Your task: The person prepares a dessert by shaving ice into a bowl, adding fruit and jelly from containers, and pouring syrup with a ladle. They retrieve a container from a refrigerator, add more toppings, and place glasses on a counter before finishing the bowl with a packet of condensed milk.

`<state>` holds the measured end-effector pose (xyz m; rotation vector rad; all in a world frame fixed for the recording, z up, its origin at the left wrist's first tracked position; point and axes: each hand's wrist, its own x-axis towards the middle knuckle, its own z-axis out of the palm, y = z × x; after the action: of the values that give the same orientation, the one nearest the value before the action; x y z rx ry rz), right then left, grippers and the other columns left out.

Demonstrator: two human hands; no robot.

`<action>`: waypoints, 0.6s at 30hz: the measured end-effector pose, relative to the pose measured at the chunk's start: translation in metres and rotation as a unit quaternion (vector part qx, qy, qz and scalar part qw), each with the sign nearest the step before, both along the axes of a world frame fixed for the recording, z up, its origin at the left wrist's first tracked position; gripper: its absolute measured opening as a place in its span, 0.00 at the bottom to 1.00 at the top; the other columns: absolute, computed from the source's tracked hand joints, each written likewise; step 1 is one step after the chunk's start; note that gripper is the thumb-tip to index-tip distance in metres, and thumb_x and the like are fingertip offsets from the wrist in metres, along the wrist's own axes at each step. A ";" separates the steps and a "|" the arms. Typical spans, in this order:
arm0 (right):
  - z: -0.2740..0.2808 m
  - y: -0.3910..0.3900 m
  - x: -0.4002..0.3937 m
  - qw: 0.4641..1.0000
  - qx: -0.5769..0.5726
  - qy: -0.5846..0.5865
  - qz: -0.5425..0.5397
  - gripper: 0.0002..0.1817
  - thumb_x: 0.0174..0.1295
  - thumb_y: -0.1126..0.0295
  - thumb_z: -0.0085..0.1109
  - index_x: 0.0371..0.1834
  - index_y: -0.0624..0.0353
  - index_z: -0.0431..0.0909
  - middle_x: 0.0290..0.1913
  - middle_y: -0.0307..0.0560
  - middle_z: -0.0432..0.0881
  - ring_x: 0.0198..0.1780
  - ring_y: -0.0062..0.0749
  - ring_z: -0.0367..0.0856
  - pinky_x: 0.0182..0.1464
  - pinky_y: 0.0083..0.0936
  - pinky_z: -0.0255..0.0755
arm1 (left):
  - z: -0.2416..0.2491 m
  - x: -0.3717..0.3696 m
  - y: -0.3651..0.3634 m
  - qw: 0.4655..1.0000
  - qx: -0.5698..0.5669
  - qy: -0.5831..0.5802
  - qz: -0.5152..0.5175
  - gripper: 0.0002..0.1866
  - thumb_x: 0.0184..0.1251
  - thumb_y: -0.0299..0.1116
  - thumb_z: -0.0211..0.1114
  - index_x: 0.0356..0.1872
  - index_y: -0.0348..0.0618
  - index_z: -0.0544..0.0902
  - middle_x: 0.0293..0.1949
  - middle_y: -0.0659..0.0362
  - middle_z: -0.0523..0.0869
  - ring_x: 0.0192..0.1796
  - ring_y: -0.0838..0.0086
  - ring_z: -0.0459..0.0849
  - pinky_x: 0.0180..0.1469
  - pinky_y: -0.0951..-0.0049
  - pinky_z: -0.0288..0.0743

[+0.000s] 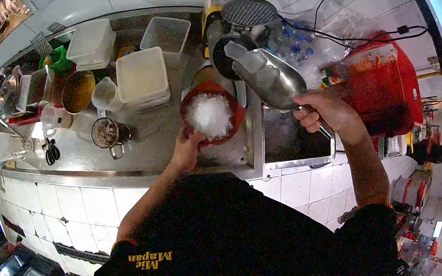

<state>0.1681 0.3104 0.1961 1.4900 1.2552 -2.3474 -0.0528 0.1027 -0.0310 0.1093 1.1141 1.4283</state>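
Note:
My left hand (185, 151) grips the near-left rim of a red bowl (239, 115) heaped with white crushed ice (209, 116). My right hand (330, 113) is wrapped around the handle of a metal ice scoop (280, 85). Several clear chunks of ice (255, 61) lie in the scoop. Its front end is at the dark round opening (221, 59) of a machine, just above and behind the bowl. Over that opening stands a round, textured metal disc (249, 11) on a rod. Left of the bowl, a glass mug (110, 134) holds a brown drink.
Lidded plastic boxes (142, 78), a clear jug (106, 95), a pan of amber liquid (79, 92) and black-handled scissors (52, 153) occupy the steel counter (146, 145). To the right are a red container (394, 82) and plastic bags (309, 41). Black cables (354, 40) hang along the wall.

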 end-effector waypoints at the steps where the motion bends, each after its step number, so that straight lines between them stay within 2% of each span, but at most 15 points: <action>1: 0.003 0.001 -0.004 1.000 0.002 -0.002 0.004 0.08 0.68 0.66 0.49 0.35 0.55 0.63 0.22 0.33 0.65 0.18 0.11 0.57 0.17 0.14 0.51 | -0.006 -0.004 0.000 1.000 0.000 0.012 -0.012 0.26 0.60 0.25 0.57 0.61 0.40 0.66 0.50 0.56 0.77 0.46 0.71 0.80 0.44 0.69 0.80; 4: 0.014 -0.003 -0.002 0.997 -0.065 -0.021 -0.026 0.07 0.68 0.64 0.50 0.37 0.53 0.65 0.23 0.31 0.65 0.17 0.09 0.56 0.16 0.11 0.49 | -0.010 -0.013 -0.001 0.998 0.045 -0.041 0.008 0.26 0.60 0.26 0.58 0.61 0.40 0.66 0.50 0.57 0.78 0.45 0.71 0.80 0.43 0.69 0.80; 7: 0.002 -0.003 0.033 0.993 0.050 -0.097 0.037 0.09 0.68 0.60 0.51 0.36 0.51 0.68 0.21 0.32 0.66 0.16 0.11 0.58 0.16 0.14 0.51 | 0.007 -0.019 0.008 0.999 -0.011 -0.042 0.030 0.25 0.62 0.26 0.59 0.61 0.39 0.66 0.50 0.56 0.78 0.46 0.69 0.80 0.46 0.67 0.80; 8: -0.019 0.005 0.072 0.986 0.097 -0.117 0.073 0.10 0.67 0.60 0.52 0.31 0.51 0.69 0.16 0.33 0.65 0.14 0.14 0.58 0.15 0.16 0.52 | 0.005 -0.021 0.014 0.998 -0.007 -0.045 0.037 0.25 0.62 0.26 0.59 0.61 0.39 0.66 0.50 0.56 0.78 0.46 0.69 0.80 0.46 0.67 0.80; 9: -0.042 0.007 0.106 0.994 0.068 -0.060 0.058 0.11 0.66 0.60 0.54 0.28 0.51 0.69 0.13 0.33 0.64 0.12 0.16 0.57 0.14 0.18 0.52 | 0.002 -0.022 0.018 0.998 0.000 -0.050 0.032 0.26 0.62 0.26 0.60 0.62 0.40 0.65 0.51 0.56 0.77 0.48 0.67 0.80 0.49 0.65 0.79; 10: -0.081 0.020 0.161 0.973 0.138 -0.147 0.109 0.12 0.66 0.59 0.55 0.28 0.51 0.68 0.13 0.34 0.65 0.11 0.18 0.58 0.14 0.20 0.55 | -0.003 -0.022 0.022 0.998 0.006 -0.057 0.028 0.26 0.63 0.26 0.61 0.62 0.40 0.65 0.52 0.55 0.77 0.50 0.66 0.80 0.52 0.63 0.79; 11: -0.059 0.002 0.134 0.963 0.126 -0.189 0.145 0.13 0.66 0.58 0.53 0.29 0.52 0.67 0.16 0.37 0.68 0.13 0.21 0.62 0.14 0.21 0.59 | -0.008 -0.021 0.026 0.997 0.007 -0.063 0.037 0.26 0.63 0.26 0.61 0.62 0.40 0.65 0.52 0.55 0.77 0.50 0.66 0.80 0.52 0.63 0.79; 13: -0.093 -0.012 0.155 0.948 0.115 -0.271 0.118 0.13 0.67 0.56 0.53 0.39 0.54 0.69 0.23 0.44 0.75 0.17 0.25 0.72 0.15 0.25 0.65 | -0.017 -0.019 0.034 0.995 0.009 -0.094 0.032 0.27 0.64 0.25 0.60 0.64 0.41 0.63 0.54 0.54 0.76 0.55 0.64 0.78 0.57 0.60 0.76; 14: -0.122 -0.017 0.171 0.937 0.143 -0.304 0.101 0.15 0.66 0.57 0.53 0.41 0.58 0.69 0.24 0.45 0.77 0.19 0.28 0.76 0.17 0.28 0.68 | -0.020 -0.019 0.037 0.994 0.007 -0.100 0.041 0.27 0.64 0.25 0.60 0.64 0.41 0.63 0.54 0.54 0.76 0.55 0.64 0.78 0.57 0.60 0.76; 15: -0.141 -0.028 0.179 0.959 0.118 -0.259 -0.021 0.15 0.66 0.59 0.53 0.42 0.62 0.70 0.27 0.49 0.79 0.22 0.30 0.79 0.20 0.29 0.71 | -0.024 -0.020 0.039 0.996 0.007 -0.083 0.027 0.28 0.64 0.25 0.60 0.65 0.42 0.63 0.56 0.55 0.76 0.56 0.63 0.78 0.57 0.59 0.76; 16: -0.169 -0.018 0.176 0.881 0.219 -0.354 0.226 0.16 0.67 0.60 0.53 0.46 0.62 0.72 0.33 0.52 0.81 0.27 0.33 0.82 0.25 0.27 0.74 | -0.026 -0.019 0.042 0.998 0.005 -0.065 0.011 0.28 0.65 0.25 0.60 0.66 0.43 0.63 0.57 0.55 0.75 0.57 0.63 0.77 0.57 0.59 0.76; 17: -0.166 -0.001 0.171 0.876 0.219 -0.358 0.236 0.16 0.67 0.60 0.53 0.46 0.62 0.72 0.33 0.52 0.81 0.27 0.33 0.82 0.25 0.27 0.74 | -0.029 -0.016 0.047 0.997 0.005 -0.073 0.019 0.28 0.65 0.25 0.60 0.66 0.43 0.63 0.57 0.55 0.75 0.57 0.63 0.77 0.57 0.59 0.76; 18: -0.157 0.019 0.158 0.876 0.305 -0.305 0.217 0.16 0.67 0.61 0.53 0.49 0.62 0.72 0.37 0.50 0.81 0.34 0.32 0.82 0.29 0.25 0.75 | -0.032 -0.014 0.054 0.993 0.021 -0.111 0.040 0.29 0.64 0.25 0.60 0.66 0.44 0.62 0.58 0.56 0.74 0.57 0.63 0.77 0.57 0.58 0.76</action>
<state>0.3259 0.3294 0.0388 1.6530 1.9367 -1.0982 -0.0668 0.1564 -0.0631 -0.0640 0.9152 1.4969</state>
